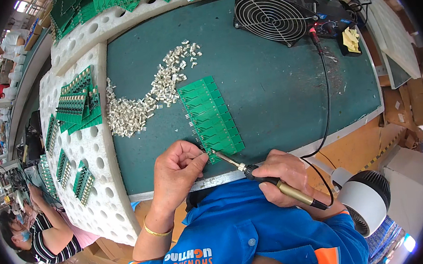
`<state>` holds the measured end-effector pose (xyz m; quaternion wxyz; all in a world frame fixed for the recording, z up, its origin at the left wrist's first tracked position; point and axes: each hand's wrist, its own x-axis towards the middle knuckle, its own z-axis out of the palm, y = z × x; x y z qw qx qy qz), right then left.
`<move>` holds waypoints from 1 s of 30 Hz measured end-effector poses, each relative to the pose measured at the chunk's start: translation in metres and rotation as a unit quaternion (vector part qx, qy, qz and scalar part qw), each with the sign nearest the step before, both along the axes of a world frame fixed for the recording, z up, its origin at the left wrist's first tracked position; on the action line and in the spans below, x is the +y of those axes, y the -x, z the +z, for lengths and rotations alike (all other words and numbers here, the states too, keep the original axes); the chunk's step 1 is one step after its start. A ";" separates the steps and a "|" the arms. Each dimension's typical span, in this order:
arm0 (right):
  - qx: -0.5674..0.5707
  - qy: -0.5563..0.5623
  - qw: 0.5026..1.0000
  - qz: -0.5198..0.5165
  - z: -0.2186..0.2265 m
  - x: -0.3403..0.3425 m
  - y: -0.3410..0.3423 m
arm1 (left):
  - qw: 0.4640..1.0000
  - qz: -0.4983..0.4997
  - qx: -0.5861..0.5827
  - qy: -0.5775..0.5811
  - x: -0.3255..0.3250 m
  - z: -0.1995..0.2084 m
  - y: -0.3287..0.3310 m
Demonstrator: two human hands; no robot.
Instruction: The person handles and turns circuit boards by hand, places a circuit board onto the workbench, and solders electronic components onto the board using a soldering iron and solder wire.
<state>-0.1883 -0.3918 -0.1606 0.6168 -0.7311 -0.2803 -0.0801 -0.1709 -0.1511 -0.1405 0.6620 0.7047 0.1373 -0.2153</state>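
Observation:
My right hand (pixel 285 172) is wrapped round a soldering iron (pixel 248 170) with a black grip and a gold-coloured handle. Its tip meets the near end of a green circuit board panel (pixel 211 114) lying on the dark green work mat. Close by that same end, my left hand (pixel 178 167) has thumb and fingers pinched together at the board's left edge. Whatever sits in the pinch is too small to make out. Small pins stick out along the panel's left side. Beyond my left hand spreads a pile of small white connectors (pixel 128 113).
A fan unit with a wire grille (pixel 273 15) stands at the far right, beside the soldering station (pixel 330 26). The iron's black cable (pixel 328 98) runs across the mat. White perforated foam (pixel 103 177) at the left bears green boards (pixel 77 105). Another person (pixel 50 229) sits at left.

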 end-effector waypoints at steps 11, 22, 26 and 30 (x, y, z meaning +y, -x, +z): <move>-0.015 0.007 1.000 0.006 0.001 0.001 0.003 | 0.999 -0.021 0.000 -0.026 0.001 0.000 0.002; -0.029 0.031 0.999 0.003 0.001 0.000 0.006 | 0.999 -0.015 -0.007 -0.038 -0.002 -0.001 0.003; 0.011 -0.024 1.000 0.009 0.006 -0.007 0.000 | 1.000 -0.010 -0.014 -0.025 0.000 -0.003 0.004; 0.038 0.016 0.994 0.100 0.020 -0.024 -0.023 | 1.000 -0.005 -0.023 -0.013 0.001 -0.004 0.005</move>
